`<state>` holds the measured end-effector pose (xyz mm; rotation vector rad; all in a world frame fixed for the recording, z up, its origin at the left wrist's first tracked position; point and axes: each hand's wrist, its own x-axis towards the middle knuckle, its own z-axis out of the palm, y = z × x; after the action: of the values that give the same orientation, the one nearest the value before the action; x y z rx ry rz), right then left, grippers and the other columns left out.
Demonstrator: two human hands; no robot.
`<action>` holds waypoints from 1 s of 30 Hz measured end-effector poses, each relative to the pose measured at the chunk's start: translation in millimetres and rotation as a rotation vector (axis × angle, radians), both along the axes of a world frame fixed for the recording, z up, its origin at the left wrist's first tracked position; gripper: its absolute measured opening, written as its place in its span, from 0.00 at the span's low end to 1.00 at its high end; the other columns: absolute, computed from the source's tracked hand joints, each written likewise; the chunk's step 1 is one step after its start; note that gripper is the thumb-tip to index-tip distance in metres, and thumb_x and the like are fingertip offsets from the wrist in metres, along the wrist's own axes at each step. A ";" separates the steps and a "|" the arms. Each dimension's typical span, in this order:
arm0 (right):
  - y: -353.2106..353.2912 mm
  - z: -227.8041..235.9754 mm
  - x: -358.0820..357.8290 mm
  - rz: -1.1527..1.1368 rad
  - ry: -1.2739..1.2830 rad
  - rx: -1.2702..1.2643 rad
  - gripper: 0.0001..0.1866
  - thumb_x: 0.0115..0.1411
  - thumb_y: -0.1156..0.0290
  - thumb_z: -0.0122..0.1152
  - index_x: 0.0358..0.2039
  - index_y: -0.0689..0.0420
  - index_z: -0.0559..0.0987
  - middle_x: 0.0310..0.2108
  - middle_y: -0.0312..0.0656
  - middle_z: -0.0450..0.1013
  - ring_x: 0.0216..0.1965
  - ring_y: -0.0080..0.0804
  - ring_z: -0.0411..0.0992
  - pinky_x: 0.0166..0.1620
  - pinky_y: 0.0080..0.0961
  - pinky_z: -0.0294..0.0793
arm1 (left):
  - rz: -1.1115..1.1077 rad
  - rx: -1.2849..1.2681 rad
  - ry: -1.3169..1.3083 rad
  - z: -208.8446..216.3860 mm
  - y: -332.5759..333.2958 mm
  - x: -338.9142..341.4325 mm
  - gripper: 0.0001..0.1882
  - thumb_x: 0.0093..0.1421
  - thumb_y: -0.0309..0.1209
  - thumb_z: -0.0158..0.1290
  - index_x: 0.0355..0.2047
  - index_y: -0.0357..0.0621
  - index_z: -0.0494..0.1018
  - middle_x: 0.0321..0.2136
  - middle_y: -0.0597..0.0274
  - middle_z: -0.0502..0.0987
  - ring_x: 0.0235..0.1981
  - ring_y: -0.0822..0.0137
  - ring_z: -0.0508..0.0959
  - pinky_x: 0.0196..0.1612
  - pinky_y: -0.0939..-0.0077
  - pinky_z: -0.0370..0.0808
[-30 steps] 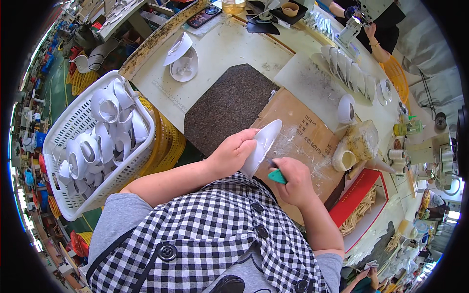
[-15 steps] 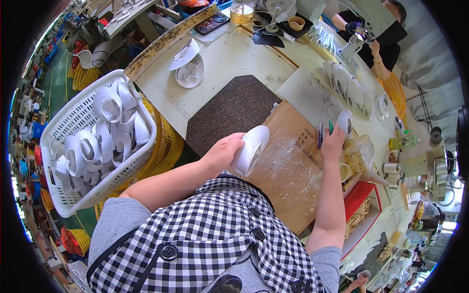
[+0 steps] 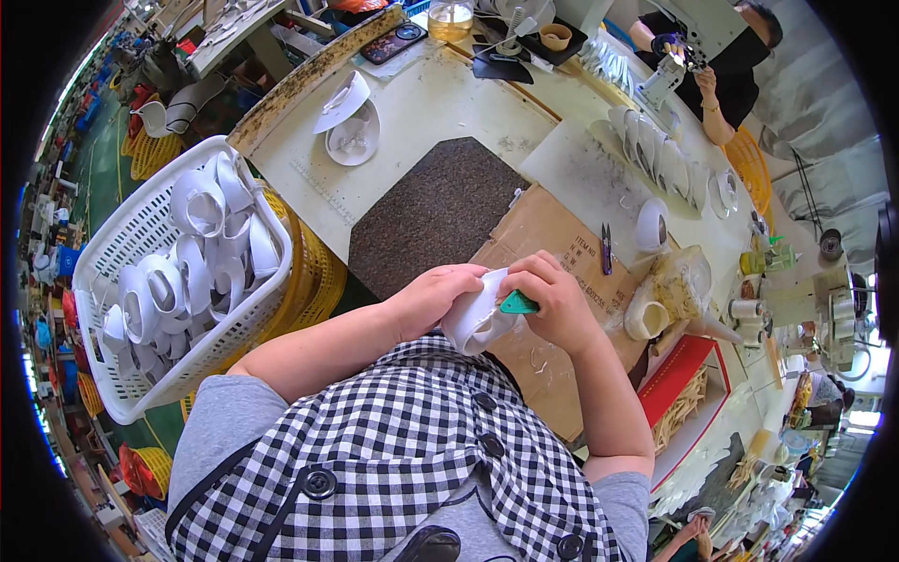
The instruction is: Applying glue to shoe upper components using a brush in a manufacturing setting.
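My left hand (image 3: 435, 298) grips a white shoe upper (image 3: 473, 323) by its side, close in front of my checked apron. My right hand (image 3: 551, 298) is closed around a small green-handled tool (image 3: 520, 303), its fingers against the upper's top edge. Of this tool only the green part shows; its working end is hidden. A sheet of brown cardboard (image 3: 538, 375) lies under both hands. Beyond my right hand, dark-handled thread snips (image 3: 606, 251) rest on the cardboard, with another white upper (image 3: 652, 225) beside them.
On my left, a white basket (image 3: 140, 398) full of white uppers sits on a yellow one. A dark mat (image 3: 431, 211), two uppers (image 3: 354, 136) and a phone (image 3: 393, 44) lie on the table. To the right stands a red box (image 3: 670, 379). A co-worker (image 3: 721, 89) works at a machine.
My right hand has come from beside the snips to the upper, bringing the green-handled tool. My left hand still holds the upper, now tilted differently and slightly lower.
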<state>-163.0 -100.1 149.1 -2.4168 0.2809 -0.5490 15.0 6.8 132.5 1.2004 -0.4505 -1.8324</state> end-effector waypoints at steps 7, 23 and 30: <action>29.0 -43.5 -80.6 -0.738 -0.001 0.105 0.13 0.42 0.80 0.60 0.32 0.58 0.74 0.31 0.46 0.71 0.36 0.45 0.70 0.40 0.33 0.69 | 0.004 -0.272 -0.265 -6.0 8.6 -5.8 0.22 0.61 0.28 0.38 0.56 0.36 0.61 0.47 0.57 0.71 0.45 0.71 0.71 0.49 0.77 0.67; 153.3 -94.1 -175.4 -0.927 0.388 0.072 0.12 0.51 0.79 0.56 0.38 0.61 0.76 0.46 0.48 0.69 0.45 0.46 0.67 0.48 0.35 0.68 | 0.096 0.004 -0.064 -41.6 5.3 -13.9 0.23 0.56 0.26 0.38 0.54 0.38 0.61 0.45 0.56 0.73 0.48 0.63 0.72 0.53 0.65 0.65; 73.3 -65.7 -197.6 -1.245 -0.541 0.761 0.21 0.68 0.58 0.35 0.38 0.59 0.74 0.37 0.36 0.68 0.44 0.26 0.64 0.51 0.23 0.59 | 0.009 0.090 0.260 -50.8 12.7 8.4 0.20 0.58 0.27 0.38 0.51 0.35 0.62 0.47 0.53 0.72 0.51 0.58 0.71 0.55 0.61 0.63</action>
<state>-360.7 -26.8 83.4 -1.0731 1.4477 -1.2723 23.4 19.5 81.7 1.0015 -0.2178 -1.9850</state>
